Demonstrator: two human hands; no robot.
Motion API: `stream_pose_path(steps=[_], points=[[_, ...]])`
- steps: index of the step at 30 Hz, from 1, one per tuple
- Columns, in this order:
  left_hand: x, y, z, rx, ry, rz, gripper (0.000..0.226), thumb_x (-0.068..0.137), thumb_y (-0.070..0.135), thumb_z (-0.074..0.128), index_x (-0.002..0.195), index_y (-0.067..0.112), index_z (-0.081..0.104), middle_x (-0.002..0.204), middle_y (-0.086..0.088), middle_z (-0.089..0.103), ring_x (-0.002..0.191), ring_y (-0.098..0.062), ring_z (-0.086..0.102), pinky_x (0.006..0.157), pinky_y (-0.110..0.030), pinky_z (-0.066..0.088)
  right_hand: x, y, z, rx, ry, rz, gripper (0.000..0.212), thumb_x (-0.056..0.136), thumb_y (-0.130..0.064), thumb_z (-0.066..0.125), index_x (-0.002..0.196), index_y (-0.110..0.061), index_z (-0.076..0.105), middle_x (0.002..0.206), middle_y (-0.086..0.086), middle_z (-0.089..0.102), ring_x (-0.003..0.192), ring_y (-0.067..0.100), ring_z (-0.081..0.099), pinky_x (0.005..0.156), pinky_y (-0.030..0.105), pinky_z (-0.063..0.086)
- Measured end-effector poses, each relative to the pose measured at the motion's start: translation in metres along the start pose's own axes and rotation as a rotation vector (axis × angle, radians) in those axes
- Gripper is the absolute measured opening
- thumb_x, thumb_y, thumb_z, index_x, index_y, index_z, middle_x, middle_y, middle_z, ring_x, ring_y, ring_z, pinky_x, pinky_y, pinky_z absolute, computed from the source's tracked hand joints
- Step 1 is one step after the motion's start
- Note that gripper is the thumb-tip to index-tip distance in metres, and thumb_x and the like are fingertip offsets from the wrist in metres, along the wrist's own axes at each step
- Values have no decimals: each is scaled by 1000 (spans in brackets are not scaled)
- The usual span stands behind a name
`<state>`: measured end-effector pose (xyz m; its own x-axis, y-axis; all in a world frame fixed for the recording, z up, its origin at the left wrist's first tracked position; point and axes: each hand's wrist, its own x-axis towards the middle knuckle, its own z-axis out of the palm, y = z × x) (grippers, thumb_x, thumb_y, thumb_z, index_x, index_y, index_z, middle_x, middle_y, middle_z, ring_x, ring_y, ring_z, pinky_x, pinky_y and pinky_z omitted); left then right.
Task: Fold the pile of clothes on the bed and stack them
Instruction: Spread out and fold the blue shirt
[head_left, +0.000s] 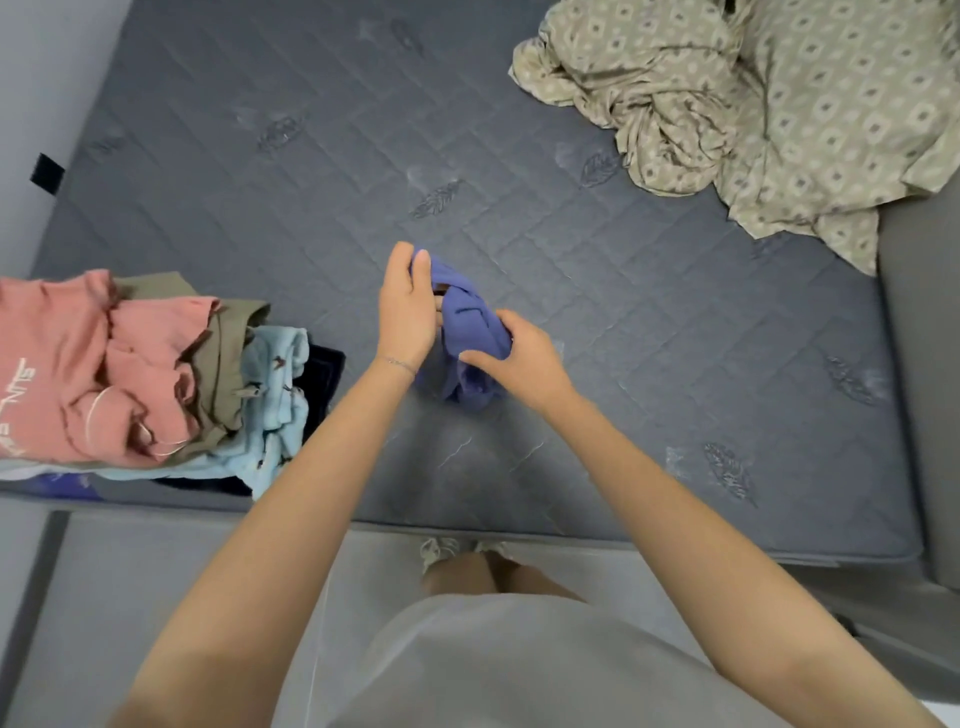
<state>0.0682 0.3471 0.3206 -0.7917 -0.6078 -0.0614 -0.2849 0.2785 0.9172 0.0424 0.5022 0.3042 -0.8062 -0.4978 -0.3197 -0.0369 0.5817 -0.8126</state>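
— Grey quilting covers the whole bed (311, 156), stitched in diamonds with dark leaf motifs scattered over it. What borders it?

— A pale wall (41, 78) runs along the 9 to 11 o'clock side, with a small black tag (47, 174) at the mattress edge. A grey bed frame (156, 571) shows at 7 o'clock.

— And on the mattress?

— A crumpled beige patterned sheet (779, 104) is heaped at 1 o'clock. The pile of clothes (156, 374) sits at 9 o'clock, near the front edge: a pink top (62, 364) uppermost, then an olive garment (223, 364), a light blue garment (275, 405) and a dark navy garment (322, 379) underneath.

— Where is the piece being handled?

— At the centre, a bunched purple garment (472, 322) is held just above the mattress. The left hand (408, 312) pinches its upper end between thumb and fingers. The right hand (519, 364) curls round the lower bunch, thumb across the cloth. A thin bracelet (397, 362) circles the left wrist.
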Motion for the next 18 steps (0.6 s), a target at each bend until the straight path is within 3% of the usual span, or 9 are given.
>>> stream_pose_path(steps=[1, 3, 5, 7, 10, 13, 15, 18], points=[[2, -2, 0, 2, 16, -9, 28, 96, 41, 40, 70, 35, 33, 75, -4, 37, 72, -21, 42, 73, -62, 48, 4, 5, -1, -27, 37, 15, 26, 86, -27, 74, 86, -8, 56, 72, -4, 55, 62, 5, 47, 60, 25, 33], [1, -5, -2, -23, 47, -64, 29, 97, 41, 41, 71, 33, 34, 75, -6, 40, 72, -21, 47, 73, -62, 52, 9, 12, -4, -2, 93, 19, 34, 91, -26, 68, 72, -6, 49, 58, -3, 42, 51, 5, 37, 54, 25, 28], [-1, -2, -5, -11, 81, -94, 30, 101, 32, 44, 73, 27, 34, 74, -6, 45, 71, -18, 50, 67, -48, 54, 13, 14, -7, 31, 126, -16, 39, 94, -28, 65, 69, -3, 49, 57, -1, 40, 50, 6, 35, 50, 20, 29], [-2, -10, -11, 31, 85, -68, 32, 100, 24, 48, 71, 23, 34, 70, -4, 43, 69, -16, 44, 66, -41, 46, 15, 11, -8, 60, 131, -21, 40, 95, -28, 62, 65, -8, 45, 56, -2, 37, 49, 5, 33, 50, 18, 29], [-3, -27, -21, 178, 90, -13, 25, 96, 15, 55, 72, 12, 50, 84, -6, 46, 84, -27, 50, 81, -36, 39, 15, 8, -5, 106, 139, 12, 43, 97, -27, 59, 63, -18, 36, 55, -6, 34, 47, 5, 30, 48, 18, 28], [-10, -37, -27, 158, 93, 0, 17, 96, 11, 56, 88, -3, 62, 102, -5, 53, 101, -15, 49, 88, -17, 33, 16, 8, 1, 118, 155, 39, 43, 98, -28, 57, 63, -18, 34, 56, -6, 34, 47, 4, 30, 47, 19, 28], [-14, -41, -32, 108, 62, -27, 19, 97, 13, 53, 82, 5, 58, 88, -2, 57, 86, -6, 47, 76, -13, 35, 16, 6, 6, 111, 160, 48, 42, 98, -30, 56, 63, -17, 36, 56, -6, 36, 49, 5, 31, 48, 18, 29], [-14, -42, -42, 87, 54, -39, 36, 100, 12, 48, 69, 22, 33, 66, 6, 36, 65, -5, 30, 60, -16, 30, 16, 1, 13, 67, 162, 52, 40, 99, -30, 54, 66, -14, 39, 58, -5, 40, 53, 7, 34, 49, 18, 31]])
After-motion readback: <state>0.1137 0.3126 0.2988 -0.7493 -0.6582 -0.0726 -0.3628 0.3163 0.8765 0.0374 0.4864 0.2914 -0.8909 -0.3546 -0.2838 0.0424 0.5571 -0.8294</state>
